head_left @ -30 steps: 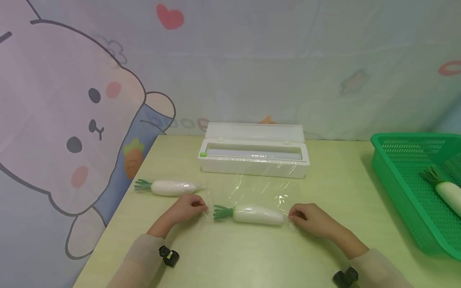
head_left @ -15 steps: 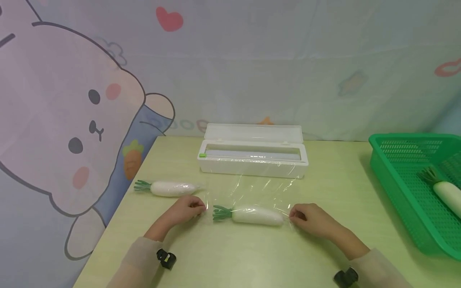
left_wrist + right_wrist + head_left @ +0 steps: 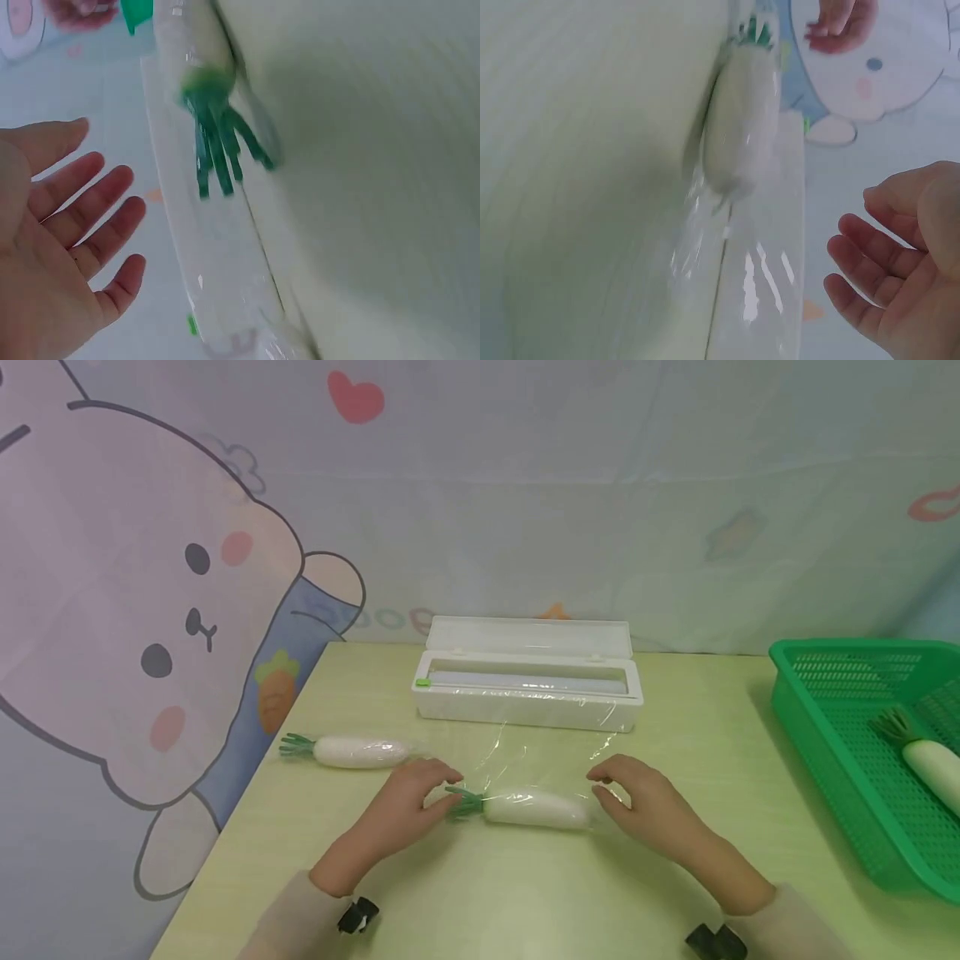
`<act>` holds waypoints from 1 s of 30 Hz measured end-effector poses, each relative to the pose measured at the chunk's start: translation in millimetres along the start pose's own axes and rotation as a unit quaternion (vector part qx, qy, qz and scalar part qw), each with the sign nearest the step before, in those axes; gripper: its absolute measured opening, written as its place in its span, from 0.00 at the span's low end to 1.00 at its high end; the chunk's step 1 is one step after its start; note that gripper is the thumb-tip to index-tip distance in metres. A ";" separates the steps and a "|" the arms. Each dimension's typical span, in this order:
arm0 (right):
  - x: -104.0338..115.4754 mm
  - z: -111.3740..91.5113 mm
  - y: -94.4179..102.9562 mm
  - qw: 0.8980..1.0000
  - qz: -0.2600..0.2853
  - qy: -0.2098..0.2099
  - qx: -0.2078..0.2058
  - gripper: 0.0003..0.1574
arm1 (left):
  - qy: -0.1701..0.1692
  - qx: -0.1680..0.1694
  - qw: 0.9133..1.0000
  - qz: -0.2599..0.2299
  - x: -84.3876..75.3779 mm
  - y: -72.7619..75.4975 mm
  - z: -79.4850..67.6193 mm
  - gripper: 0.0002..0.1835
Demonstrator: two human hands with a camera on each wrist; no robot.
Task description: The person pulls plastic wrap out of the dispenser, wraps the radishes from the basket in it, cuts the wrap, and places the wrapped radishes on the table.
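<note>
A white radish (image 3: 536, 808) with green leaf stubs lies on the table under a clear sheet of cling film (image 3: 551, 760). The film runs back to the white cling film dispenser (image 3: 525, 710), whose lid stands up. My left hand (image 3: 405, 806) is by the leafy end, its fingers parted and relaxed, as the left wrist view also shows. At the tapered tip, my right hand (image 3: 648, 806) is likewise loosely spread, holding nothing. In the right wrist view the film (image 3: 757, 281) trails past the radish tip in shiny creases.
Another radish (image 3: 360, 752), with a glossy film over it, lies to the left, just beyond my left hand. A green basket (image 3: 832, 777) stands at the right edge with a radish (image 3: 933, 768) inside. Behind the table (image 3: 510, 902) hangs a printed cloth (image 3: 525, 510).
Both hands have let go of the film's front corners and opened. They have lifted and come slightly inward and away from me. The radish under the film stays put.
</note>
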State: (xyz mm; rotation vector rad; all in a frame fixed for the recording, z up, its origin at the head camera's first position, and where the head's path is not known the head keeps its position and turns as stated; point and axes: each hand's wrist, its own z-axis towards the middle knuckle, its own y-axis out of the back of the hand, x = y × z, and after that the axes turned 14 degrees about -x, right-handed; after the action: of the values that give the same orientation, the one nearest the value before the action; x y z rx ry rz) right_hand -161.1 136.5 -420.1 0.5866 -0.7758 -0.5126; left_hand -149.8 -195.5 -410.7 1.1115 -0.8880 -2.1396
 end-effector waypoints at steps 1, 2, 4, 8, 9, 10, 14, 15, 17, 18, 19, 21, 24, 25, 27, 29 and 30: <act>4.4 -0.2 -2.7 1.000 0.006 0.014 -0.002 0.10 | -0.025 0.004 0.999 0.021 -3.9 -3.0 -1.0 0.12; 8.4 -0.5 -5.9 1.000 0.009 0.029 -0.001 0.10 | -0.045 0.006 0.998 0.041 -7.0 -6.2 -2.3 0.12; 14.7 -1.8 -13.4 0.998 0.004 0.056 0.009 0.10 | -0.074 0.006 0.994 0.083 -11.0 -13.0 -4.7 0.12; 20.7 -5.2 -26.7 0.993 -0.027 0.102 0.045 0.12 | -0.094 0.004 0.987 0.134 -13.3 -22.5 -8.8 0.13; 21.0 -6.4 -29.0 0.992 -0.033 0.110 0.052 0.12 | -0.096 0.010 0.985 0.142 -13.2 -23.6 -9.3 0.14; 20.8 -7.6 -31.0 0.991 -0.041 0.117 0.058 0.13 | -0.097 0.018 0.984 0.148 -13.5 -24.0 -9.7 0.15; 18.3 -10.0 -35.5 0.987 -0.058 0.135 0.063 0.16 | -0.098 0.061 0.980 0.162 -12.2 -24.7 -8.5 0.20; 17.4 -9.6 -36.2 0.987 -0.062 0.136 0.064 0.17 | -0.097 0.069 0.979 0.165 -11.3 -25.2 -7.6 0.21; 15.5 -7.4 -37.4 0.986 -0.067 0.137 0.065 0.18 | -0.095 0.075 0.978 0.168 -9.5 -26.4 -5.4 0.22; 14.5 -5.9 -37.9 0.986 -0.070 0.136 0.066 0.18 | -0.094 0.076 0.978 0.170 -8.1 -27.4 -4.2 0.22; 13.3 -4.2 -38.5 0.986 -0.072 0.133 0.069 0.19 | -0.095 0.075 0.978 0.171 -7.0 -28.1 -3.1 0.23; 10.7 -0.8 -39.6 0.986 -0.076 0.125 0.075 0.19 | -0.094 0.075 0.977 0.175 -4.8 -29.7 -0.7 0.23; 6.7 3.7 -41.1 0.987 -0.081 0.112 0.084 0.19 | -0.087 0.082 0.978 0.172 -1.7 -32.8 3.4 0.24; 5.4 5.0 -41.7 0.987 -0.085 0.106 0.087 0.20 | -0.083 0.085 0.978 0.170 -1.0 -33.7 5.2 0.24; 2.9 7.4 -42.8 0.987 -0.088 0.095 0.091 0.21 | -0.075 0.093 0.979 0.167 0.4 -35.8 9.3 0.25; 1.2 10.1 -43.9 0.988 -0.092 0.082 0.096 0.22 | -0.067 0.100 0.979 0.167 2.2 -38.2 13.4 0.25; 0.3 11.2 -44.6 0.988 -0.092 0.076 0.097 0.23 | -0.064 0.102 0.979 0.168 3.0 -39.2 15.4 0.25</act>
State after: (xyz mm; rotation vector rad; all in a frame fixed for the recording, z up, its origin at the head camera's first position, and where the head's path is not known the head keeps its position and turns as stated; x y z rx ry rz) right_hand -178.9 100.7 -442.7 0.8751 -0.6325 -0.5577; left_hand -171.2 -168.7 -435.3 0.8519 -1.2802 -1.8866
